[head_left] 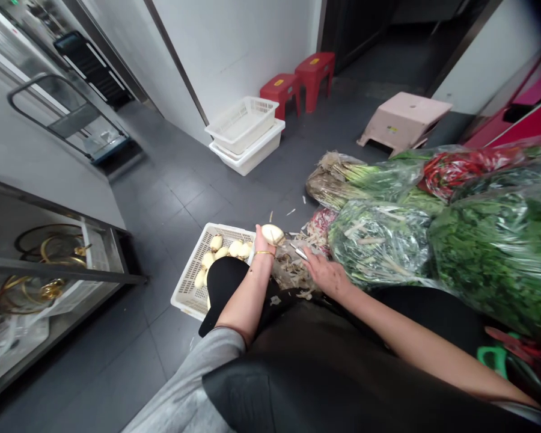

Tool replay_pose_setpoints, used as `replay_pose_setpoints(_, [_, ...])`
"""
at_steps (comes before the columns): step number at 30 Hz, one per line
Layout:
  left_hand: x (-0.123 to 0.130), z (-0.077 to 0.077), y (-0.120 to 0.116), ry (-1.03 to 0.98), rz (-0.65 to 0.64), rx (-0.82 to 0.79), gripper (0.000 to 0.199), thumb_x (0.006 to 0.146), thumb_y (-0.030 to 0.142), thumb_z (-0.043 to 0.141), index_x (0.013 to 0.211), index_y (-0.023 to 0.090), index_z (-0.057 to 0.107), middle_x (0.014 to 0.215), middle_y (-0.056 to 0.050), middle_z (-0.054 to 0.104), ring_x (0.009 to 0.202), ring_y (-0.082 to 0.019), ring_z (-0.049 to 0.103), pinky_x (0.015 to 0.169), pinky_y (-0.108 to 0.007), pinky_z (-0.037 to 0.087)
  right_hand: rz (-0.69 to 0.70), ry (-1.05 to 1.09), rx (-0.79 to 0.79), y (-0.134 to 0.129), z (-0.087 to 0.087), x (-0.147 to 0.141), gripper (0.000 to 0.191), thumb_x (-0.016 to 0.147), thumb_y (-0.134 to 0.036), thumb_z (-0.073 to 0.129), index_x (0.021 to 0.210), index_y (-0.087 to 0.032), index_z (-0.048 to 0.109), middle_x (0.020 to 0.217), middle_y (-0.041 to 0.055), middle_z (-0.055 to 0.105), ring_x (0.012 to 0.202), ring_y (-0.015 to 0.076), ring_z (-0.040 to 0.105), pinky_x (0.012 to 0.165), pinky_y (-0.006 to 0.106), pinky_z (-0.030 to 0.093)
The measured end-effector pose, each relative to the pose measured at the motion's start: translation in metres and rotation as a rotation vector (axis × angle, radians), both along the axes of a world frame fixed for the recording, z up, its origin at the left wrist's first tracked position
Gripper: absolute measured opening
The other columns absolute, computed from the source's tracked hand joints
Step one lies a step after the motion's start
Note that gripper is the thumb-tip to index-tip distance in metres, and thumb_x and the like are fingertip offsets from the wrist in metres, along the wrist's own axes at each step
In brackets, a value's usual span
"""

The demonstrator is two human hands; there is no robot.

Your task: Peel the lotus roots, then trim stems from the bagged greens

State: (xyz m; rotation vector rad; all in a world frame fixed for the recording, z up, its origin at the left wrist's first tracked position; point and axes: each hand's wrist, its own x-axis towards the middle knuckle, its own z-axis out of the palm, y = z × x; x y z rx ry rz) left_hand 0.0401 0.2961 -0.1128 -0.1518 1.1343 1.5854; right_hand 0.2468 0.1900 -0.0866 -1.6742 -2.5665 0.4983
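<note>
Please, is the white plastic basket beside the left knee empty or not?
Not empty: several pale, rounded vegetable pieces lie in the white, slotted plastic basket; the black-clothed knee hides part of it.

- Floor [202,195] is lying open between the white basket [178,299] and stacked trays [247,161].
- Bagged vegetables [381,240] are crowding close beside the right hand [325,273].
- The left knee [225,282] is covering part of the white basket.
- Peelings [293,270] are lying between the left knee and right knee [426,307].
</note>
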Motion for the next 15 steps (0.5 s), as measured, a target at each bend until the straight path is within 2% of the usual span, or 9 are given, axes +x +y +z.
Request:
replay_pose_setpoints(2, [-0.006, 0.007, -0.003, -0.022, -0.054, 0.083, 0.037, 0.094, 0.047, 0.043, 0.090, 0.017, 0.064, 0.072, -0.004, 0.066, 0.069, -0.015, 0.065, 0.076, -0.031, 0.054, 0.002, 0.032, -0.044, -0.003, -0.002, 0.012, 0.053, 0.100, -0.037, 0.027, 0.147, -0.020, 0.042, 0.117, 0.0165, 0.067, 0.091, 0.0277, 0.068, 0.073, 0.034, 0.051])
replay_pose_setpoints(4, [-0.010, 0.010, -0.008, -0.029, -0.177, 0.156, 0.037, 0.091, 0.047, 0.045, 0.095, 0.017, 0.067, 0.070, -0.004, 0.065, 0.064, -0.015, 0.064, 0.074, -0.033, 0.055, -0.050, 0.082, -0.079, -0.001, 0.000, 0.024, 0.051, 0.099, -0.035, 0.029, 0.146, -0.021, 0.044, 0.123, 0.0134, 0.067, 0.095, 0.0271, 0.069, 0.078, 0.035, 0.052])
replay_pose_setpoints(7, [-0.002, 0.007, -0.015, -0.028, -0.360, 0.156, 0.040, 0.087, 0.046, 0.047, 0.094, 0.014, 0.069, 0.061, -0.004, 0.062, 0.053, -0.015, 0.059, 0.065, -0.031, 0.053, -0.111, 0.166, -0.086, 0.029, 0.022, 0.023, 0.053, 0.099, -0.036, 0.032, 0.150, -0.025, 0.038, 0.124, 0.0090, 0.067, 0.097, 0.0261, 0.069, 0.085, 0.036, 0.051])
replay_pose_setpoints(9, [0.007, 0.005, -0.017, -0.001, -0.361, 0.117, 0.038, 0.085, 0.046, 0.051, 0.085, 0.012, 0.068, 0.060, -0.004, 0.062, 0.051, -0.014, 0.058, 0.061, -0.027, 0.051, -0.075, 0.187, -0.094, 0.057, 0.042, 0.006, 0.052, 0.099, -0.037, 0.034, 0.150, -0.029, 0.036, 0.122, 0.0065, 0.069, 0.097, 0.0250, 0.069, 0.086, 0.036, 0.051])
replay_pose_setpoints(11, [0.014, 0.004, -0.016, 0.042, -0.340, 0.084, 0.039, 0.083, 0.051, 0.056, 0.078, 0.013, 0.065, 0.061, -0.004, 0.063, 0.052, -0.014, 0.059, 0.059, -0.026, 0.050, -0.031, 0.171, -0.093, 0.073, 0.054, -0.013, 0.051, 0.099, -0.036, 0.035, 0.149, -0.030, 0.039, 0.118, 0.0060, 0.071, 0.098, 0.0242, 0.069, 0.085, 0.035, 0.052])
replay_pose_setpoints(13, [0.014, 0.005, -0.014, 0.088, -0.307, 0.077, 0.042, 0.083, 0.055, 0.058, 0.076, 0.014, 0.062, 0.061, -0.004, 0.064, 0.051, -0.014, 0.059, 0.059, -0.026, 0.049, -0.017, 0.127, -0.071, 0.066, 0.051, -0.021, 0.052, 0.100, -0.035, 0.033, 0.151, -0.028, 0.036, 0.111, 0.0073, 0.073, 0.095, 0.0243, 0.070, 0.084, 0.035, 0.052])
replay_pose_setpoints(15, [0.009, 0.005, -0.011, 0.093, -0.257, 0.066, 0.043, 0.083, 0.057, 0.059, 0.076, 0.015, 0.062, 0.061, -0.003, 0.064, 0.051, -0.014, 0.060, 0.060, -0.026, 0.049, 0.005, 0.079, -0.070, 0.037, 0.033, -0.012, 0.053, 0.100, -0.034, 0.031, 0.153, -0.028, 0.032, 0.105, 0.0074, 0.075, 0.091, 0.0248, 0.071, 0.081, 0.036, 0.053])
